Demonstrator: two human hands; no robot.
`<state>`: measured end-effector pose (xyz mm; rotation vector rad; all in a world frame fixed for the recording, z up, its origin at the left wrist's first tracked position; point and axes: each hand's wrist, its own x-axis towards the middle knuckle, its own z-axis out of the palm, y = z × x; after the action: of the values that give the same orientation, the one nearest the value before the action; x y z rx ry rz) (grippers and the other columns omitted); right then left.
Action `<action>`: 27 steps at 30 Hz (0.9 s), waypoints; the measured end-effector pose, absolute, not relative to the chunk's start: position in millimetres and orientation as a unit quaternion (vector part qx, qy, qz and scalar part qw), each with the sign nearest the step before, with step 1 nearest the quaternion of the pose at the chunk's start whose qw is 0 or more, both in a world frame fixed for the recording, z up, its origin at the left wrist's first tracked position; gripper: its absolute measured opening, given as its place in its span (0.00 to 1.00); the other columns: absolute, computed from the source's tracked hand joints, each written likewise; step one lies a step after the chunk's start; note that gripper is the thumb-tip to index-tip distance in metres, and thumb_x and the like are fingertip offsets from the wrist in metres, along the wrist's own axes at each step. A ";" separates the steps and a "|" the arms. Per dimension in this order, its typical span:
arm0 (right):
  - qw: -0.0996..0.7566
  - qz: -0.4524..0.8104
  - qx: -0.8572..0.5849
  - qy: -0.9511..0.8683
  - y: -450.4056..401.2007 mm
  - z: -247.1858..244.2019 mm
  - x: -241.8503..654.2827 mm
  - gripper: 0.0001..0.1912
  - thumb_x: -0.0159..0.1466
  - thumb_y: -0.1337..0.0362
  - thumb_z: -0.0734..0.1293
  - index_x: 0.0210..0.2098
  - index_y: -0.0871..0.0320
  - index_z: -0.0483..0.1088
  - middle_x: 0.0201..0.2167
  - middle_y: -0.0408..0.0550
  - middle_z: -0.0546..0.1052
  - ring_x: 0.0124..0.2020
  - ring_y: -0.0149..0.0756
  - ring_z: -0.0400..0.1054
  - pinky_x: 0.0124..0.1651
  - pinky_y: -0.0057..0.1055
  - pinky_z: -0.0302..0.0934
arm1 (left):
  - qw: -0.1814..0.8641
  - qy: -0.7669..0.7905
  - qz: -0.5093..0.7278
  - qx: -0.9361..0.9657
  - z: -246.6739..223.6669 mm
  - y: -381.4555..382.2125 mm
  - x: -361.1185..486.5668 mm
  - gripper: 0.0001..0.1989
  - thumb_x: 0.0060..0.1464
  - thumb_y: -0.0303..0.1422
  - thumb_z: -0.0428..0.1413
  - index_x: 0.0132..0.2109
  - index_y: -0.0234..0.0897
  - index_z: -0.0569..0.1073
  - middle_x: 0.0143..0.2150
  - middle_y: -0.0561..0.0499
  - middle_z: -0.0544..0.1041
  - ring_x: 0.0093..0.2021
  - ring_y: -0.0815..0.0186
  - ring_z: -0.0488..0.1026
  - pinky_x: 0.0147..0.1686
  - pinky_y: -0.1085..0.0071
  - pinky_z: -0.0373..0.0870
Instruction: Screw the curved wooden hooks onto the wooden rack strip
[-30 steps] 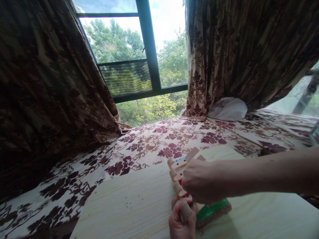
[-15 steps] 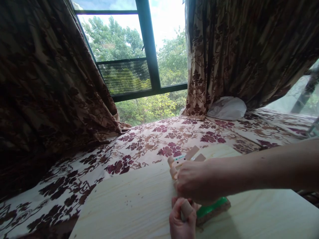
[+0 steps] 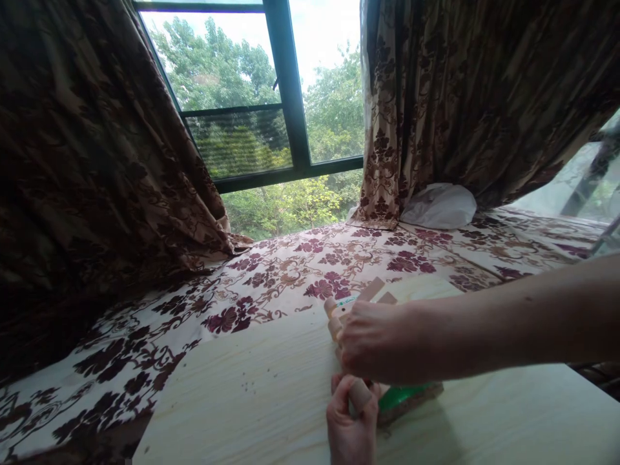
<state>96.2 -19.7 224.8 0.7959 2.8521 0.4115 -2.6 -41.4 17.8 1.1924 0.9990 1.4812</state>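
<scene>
My left hand is closed in the lower middle of the view, with a tan band or wrap showing on one finger or thumb. What it grips is hidden. Right beyond it my right hand reaches in from the right, its fingers curled down and hidden under the knuckles. A bright green item with a brown edge lies on the board under my right wrist, partly covered. Just beyond my right hand are small peach-coloured cylindrical pieces and flat tan pieces.
A pale wood-grain board lies on a floral cloth. Small dark specks dot the board's left part. A white plastic bag rests by the right curtain. Behind stands a dark-framed window.
Both hands stay close together over the same spot, with only slight movement. The whole view has shifted a little, and less of the flat tan pieces shows behind my right hand.
</scene>
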 end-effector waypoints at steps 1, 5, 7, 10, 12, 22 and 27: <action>0.083 0.126 0.269 0.951 -19.1 224.0 96.5 0.06 0.57 0.69 0.64 0.24 0.61 0.70 0.25 0.48 0.73 0.22 0.31 0.56 0.25 0.34 0.43 | 0.476 0.410 0.606 0.488 19.0 -41.6 -3.0 0.18 0.41 0.48 0.62 0.26 0.36 0.75 0.29 0.50 0.72 0.30 0.67 0.71 0.32 0.75 0.70; 0.219 0.046 0.370 0.902 -18.8 240.6 91.9 0.07 0.57 0.69 0.64 0.23 0.62 0.71 0.21 0.48 0.72 0.20 0.30 0.56 0.22 0.31 0.43 | 0.469 0.412 0.609 0.490 27.4 -41.7 -4.9 0.16 0.40 0.46 0.63 0.27 0.37 0.75 0.30 0.51 0.73 0.32 0.66 0.71 0.35 0.74 0.70; 0.244 0.035 0.395 0.885 -19.6 250.7 89.1 0.05 0.55 0.68 0.65 0.25 0.63 0.72 0.23 0.50 0.73 0.21 0.31 0.58 0.22 0.30 0.44 | 0.471 0.415 0.605 0.490 30.4 -41.8 -5.6 0.15 0.40 0.44 0.64 0.27 0.37 0.75 0.30 0.51 0.72 0.31 0.67 0.71 0.34 0.75 0.70; 0.226 0.029 0.362 0.904 -20.7 255.4 86.4 0.04 0.54 0.71 0.66 0.29 0.62 0.74 0.26 0.50 0.75 0.26 0.33 0.61 0.25 0.30 0.47 | 0.478 0.421 0.593 0.492 29.8 -42.1 -6.8 0.16 0.40 0.46 0.63 0.27 0.37 0.75 0.29 0.51 0.73 0.30 0.68 0.70 0.32 0.76 0.69; 0.207 0.024 0.320 0.924 -21.0 252.1 85.2 0.05 0.54 0.74 0.65 0.27 0.62 0.73 0.26 0.49 0.74 0.26 0.32 0.61 0.28 0.31 0.49 | 0.483 0.426 0.581 0.497 26.8 -42.6 -8.1 0.19 0.40 0.50 0.62 0.26 0.36 0.75 0.28 0.51 0.73 0.29 0.68 0.70 0.31 0.75 0.68; 0.190 0.008 0.276 0.942 -21.9 238.5 95.8 0.06 0.52 0.76 0.65 0.22 0.62 0.71 0.21 0.47 0.73 0.23 0.31 0.61 0.25 0.30 0.47 | 0.484 0.428 0.550 0.529 21.5 -39.6 -14.2 0.19 0.41 0.49 0.61 0.25 0.36 0.73 0.30 0.51 0.74 0.30 0.67 0.70 0.30 0.75 0.68; 0.186 -0.010 0.284 0.941 -22.0 242.0 100.7 0.04 0.55 0.71 0.66 0.26 0.63 0.73 0.24 0.50 0.75 0.25 0.32 0.63 0.26 0.29 0.49 | 0.480 0.423 0.547 0.541 20.0 -37.2 -15.9 0.16 0.40 0.45 0.63 0.23 0.36 0.72 0.28 0.53 0.71 0.28 0.69 0.68 0.28 0.77 0.67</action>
<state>100.7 -22.0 242.0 0.7986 2.6492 -0.0271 -15.9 -37.2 20.0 1.3192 1.0314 1.3346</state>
